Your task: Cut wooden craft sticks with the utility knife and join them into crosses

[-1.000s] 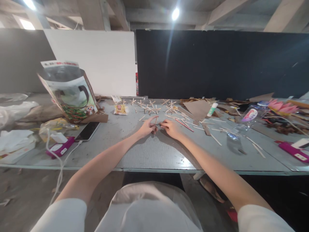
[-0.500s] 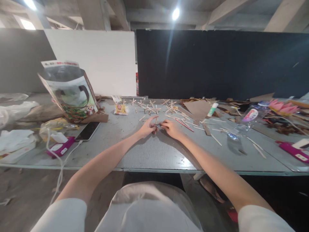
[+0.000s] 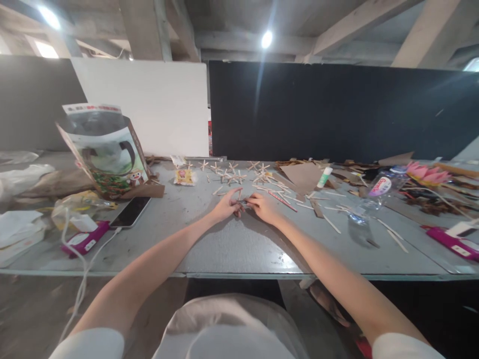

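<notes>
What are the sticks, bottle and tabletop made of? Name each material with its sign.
Sticks: probably wood, matte; pale tan, thin. Bottle: likely clear plastic, glossy; see-through, with bright highlights. Tabletop: perhaps metal or coated board, semi-gloss; gray, with light glaring off its near part.

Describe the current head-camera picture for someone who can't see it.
A person's left hand and right hand nearly meet above a grey table, holding a small, unclear object. Beyond are star-shaped stick pieces; to the right, loose sticks and a plastic bottle.
</notes>
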The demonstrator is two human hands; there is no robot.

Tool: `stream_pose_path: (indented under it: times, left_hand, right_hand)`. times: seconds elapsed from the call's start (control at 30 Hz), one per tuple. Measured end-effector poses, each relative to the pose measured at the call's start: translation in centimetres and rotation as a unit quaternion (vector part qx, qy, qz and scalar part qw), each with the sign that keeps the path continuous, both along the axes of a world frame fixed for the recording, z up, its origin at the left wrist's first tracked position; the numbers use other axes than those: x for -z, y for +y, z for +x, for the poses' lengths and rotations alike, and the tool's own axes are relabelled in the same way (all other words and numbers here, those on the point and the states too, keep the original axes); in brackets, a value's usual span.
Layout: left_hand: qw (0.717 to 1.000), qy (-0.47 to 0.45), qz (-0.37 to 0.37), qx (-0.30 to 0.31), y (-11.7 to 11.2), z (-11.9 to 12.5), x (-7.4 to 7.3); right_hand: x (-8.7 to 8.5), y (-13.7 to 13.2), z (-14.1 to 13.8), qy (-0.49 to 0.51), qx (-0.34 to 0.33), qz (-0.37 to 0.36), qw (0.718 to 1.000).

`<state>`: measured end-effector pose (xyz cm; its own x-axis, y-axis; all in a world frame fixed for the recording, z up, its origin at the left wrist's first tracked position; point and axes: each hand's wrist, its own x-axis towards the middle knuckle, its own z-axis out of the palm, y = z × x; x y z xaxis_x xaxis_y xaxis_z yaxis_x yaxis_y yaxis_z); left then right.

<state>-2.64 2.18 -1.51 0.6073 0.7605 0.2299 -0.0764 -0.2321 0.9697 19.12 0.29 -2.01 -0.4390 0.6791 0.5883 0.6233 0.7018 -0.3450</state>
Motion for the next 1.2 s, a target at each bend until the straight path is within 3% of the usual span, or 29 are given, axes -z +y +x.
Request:
stream_pose_path:
  times: [0.83,1.2]
  left_hand:
    - [0.999,-0.009,-0.015,-0.035,0.2,0.7,0.4]
    - [0.995,-0.001,-0.026,-0.094,-0.5,1.0,-0.2]
  right_hand:
    - [-0.1,0.0,0.2,-0.002,0.01,-0.003,1.0]
    - [0.0,-0.1,0.3,-0.001,0.019,0.0,1.0]
